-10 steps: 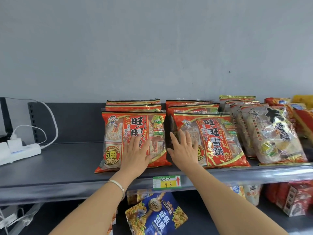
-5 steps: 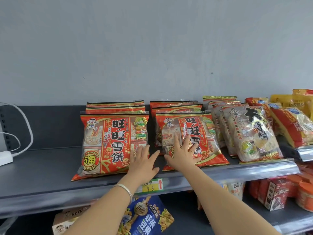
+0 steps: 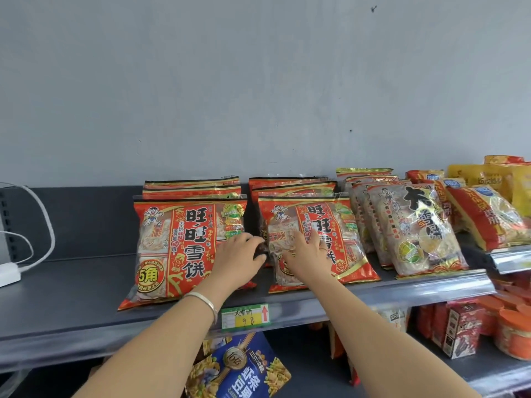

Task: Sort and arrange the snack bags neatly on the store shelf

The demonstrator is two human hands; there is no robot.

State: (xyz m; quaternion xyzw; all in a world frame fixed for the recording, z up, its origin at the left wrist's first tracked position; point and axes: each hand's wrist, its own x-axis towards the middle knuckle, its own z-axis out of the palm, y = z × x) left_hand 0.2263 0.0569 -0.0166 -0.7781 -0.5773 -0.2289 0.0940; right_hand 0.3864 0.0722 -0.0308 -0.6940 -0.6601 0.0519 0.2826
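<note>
two stacks of red snack bags (image 3: 192,193) stand side by side on the grey shelf (image 3: 71,282), leaning back, with a narrow dark gap between them. the left hand (image 3: 238,259) rests on the lower right part of the left front bag (image 3: 184,242). its fingers are slightly bent and reach into the gap; cannot tell whether they grip anything. the right hand (image 3: 307,257) lies flat on the right front bag (image 3: 327,216), fingers straight and spread wide, holding nothing. silver bracelet (image 3: 204,300) on the left wrist. pale bags (image 3: 416,231) in a row just beside the right stack. price tag (image 3: 245,315) on the shelf lip below the hands.
</note>
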